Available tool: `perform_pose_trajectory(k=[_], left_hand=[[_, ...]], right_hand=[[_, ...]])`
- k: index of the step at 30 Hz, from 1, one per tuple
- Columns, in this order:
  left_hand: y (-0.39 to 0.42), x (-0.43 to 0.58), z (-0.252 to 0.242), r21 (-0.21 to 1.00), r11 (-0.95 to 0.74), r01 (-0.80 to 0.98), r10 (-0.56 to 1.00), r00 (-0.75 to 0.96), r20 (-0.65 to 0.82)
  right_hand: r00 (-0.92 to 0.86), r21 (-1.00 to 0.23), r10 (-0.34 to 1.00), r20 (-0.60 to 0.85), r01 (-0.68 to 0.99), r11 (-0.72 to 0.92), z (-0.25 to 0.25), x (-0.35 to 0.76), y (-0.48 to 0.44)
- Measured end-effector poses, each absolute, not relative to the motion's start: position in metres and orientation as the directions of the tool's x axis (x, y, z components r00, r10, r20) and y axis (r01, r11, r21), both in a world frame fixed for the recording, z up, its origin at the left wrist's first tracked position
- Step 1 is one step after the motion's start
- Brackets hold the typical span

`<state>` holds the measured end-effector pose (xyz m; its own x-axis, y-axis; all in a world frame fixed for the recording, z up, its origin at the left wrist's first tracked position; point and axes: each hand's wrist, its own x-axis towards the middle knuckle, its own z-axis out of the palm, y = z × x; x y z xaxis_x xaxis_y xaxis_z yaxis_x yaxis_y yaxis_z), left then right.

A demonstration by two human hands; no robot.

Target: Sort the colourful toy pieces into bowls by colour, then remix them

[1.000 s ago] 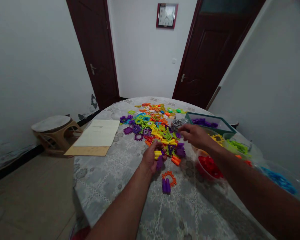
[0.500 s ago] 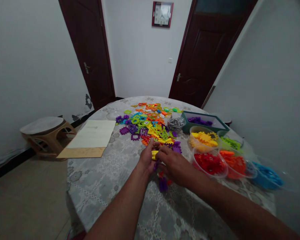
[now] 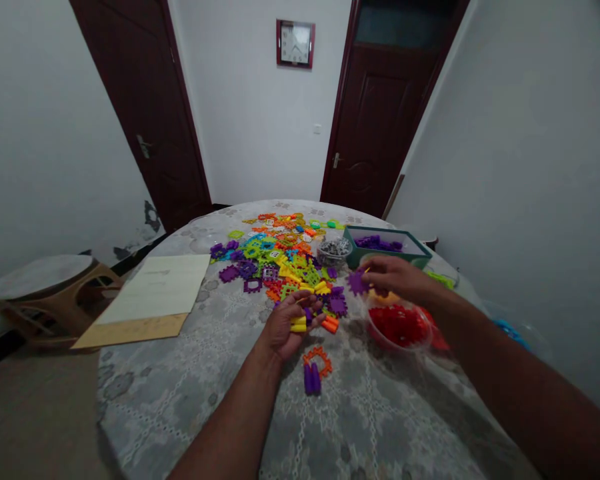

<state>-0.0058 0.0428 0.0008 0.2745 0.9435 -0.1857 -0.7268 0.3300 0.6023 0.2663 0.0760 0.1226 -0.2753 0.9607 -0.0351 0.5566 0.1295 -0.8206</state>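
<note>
Pinching a purple toothed piece (image 3: 356,283) in the fingertips of the right hand (image 3: 390,275), near a clear bowl (image 3: 380,341) filled with red pieces (image 3: 397,325). Cradling yellow tubes (image 3: 299,325) in the left hand (image 3: 285,327), with fingers loosely curled about them; perhaps holding a purple part there too, though too shaded to be certain. On the patterned tablecloth (image 3: 170,380), close in front of the left hand, an orange ring (image 3: 325,360) with paired purple tubes (image 3: 313,380) touching its near side. Just beside the left fingertips, orange tubes (image 3: 331,324). Spread beyond across the table, a many-coloured heap of toothed pieces (image 3: 280,260). Behind the right hand, a green box (image 3: 415,261) of purple pieces; next to it, a bowl of grey parts (image 3: 334,249). Off to the left, an open notebook (image 3: 153,283); on the far wall, a red-framed clock (image 3: 295,44).
</note>
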Motion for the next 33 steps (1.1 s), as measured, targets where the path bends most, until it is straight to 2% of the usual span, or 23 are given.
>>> perform_pose_trajectory(k=[2, 4, 6, 7, 9, 11, 13, 15, 17, 21, 28, 33], left_hand=[[0.041, -0.005, 0.003, 0.588, 0.341, -0.733, 0.939, 0.291, -0.182], [0.040, -0.005, 0.005, 0.565, 0.345, -0.749, 0.938, 0.301, -0.175], [0.040, -0.006, 0.006, 0.550, 0.338, -0.764, 0.940, 0.305, -0.153], [0.040, -0.006, 0.006, 0.547, 0.331, -0.769, 0.942, 0.306, -0.140], [0.041, -0.006, 0.004, 0.541, 0.321, -0.777, 0.944, 0.307, -0.119], [0.041, -0.006, 0.002, 0.538, 0.315, -0.782, 0.945, 0.312, -0.101], [0.041, -0.005, 0.002, 0.546, 0.311, -0.778, 0.944, 0.318, -0.085], [0.039, -0.005, 0.003, 0.564, 0.311, -0.765, 0.941, 0.329, -0.073], [0.037, -0.004, 0.005, 0.579, 0.320, -0.750, 0.935, 0.350, -0.064], [0.034, -0.004, 0.007, 0.585, 0.345, -0.734, 0.917, 0.398, -0.041], [0.035, -0.003, 0.007, 0.595, 0.369, -0.714, 0.906, 0.420, -0.059], [0.034, 0.000, 0.006, 0.617, 0.389, -0.684, 0.893, 0.445, -0.068]], right_hand=[[-0.013, -0.842, 0.998, 0.055, 0.536, 0.054, 0.127, 0.294, 0.107], [0.243, -0.843, 0.952, 0.185, 0.538, 0.027, 0.130, 0.315, 0.131], [0.375, -0.791, 0.876, 0.304, 0.611, 0.013, 0.131, 0.325, 0.142], [0.374, -0.741, 0.857, 0.354, 0.671, 0.013, 0.131, 0.324, 0.141], [0.253, -0.618, 0.879, 0.404, 0.784, 0.059, 0.129, 0.311, 0.125], [0.040, -0.532, 0.928, 0.371, 0.828, 0.177, 0.123, 0.284, 0.096], [-0.201, -0.527, 0.938, 0.281, 0.785, 0.326, 0.111, 0.248, 0.061], [-0.445, -0.550, 0.867, 0.223, 0.677, 0.489, 0.095, 0.213, 0.030], [-0.567, -0.561, 0.791, 0.230, 0.586, 0.584, 0.079, 0.185, 0.009], [-0.567, -0.565, 0.784, 0.252, 0.572, 0.595, 0.057, 0.162, 0.001], [-0.543, -0.510, 0.778, 0.315, 0.595, 0.621, 0.051, 0.171, 0.013], [-0.459, -0.592, 0.839, 0.293, 0.601, 0.536, 0.055, 0.173, 0.014]])
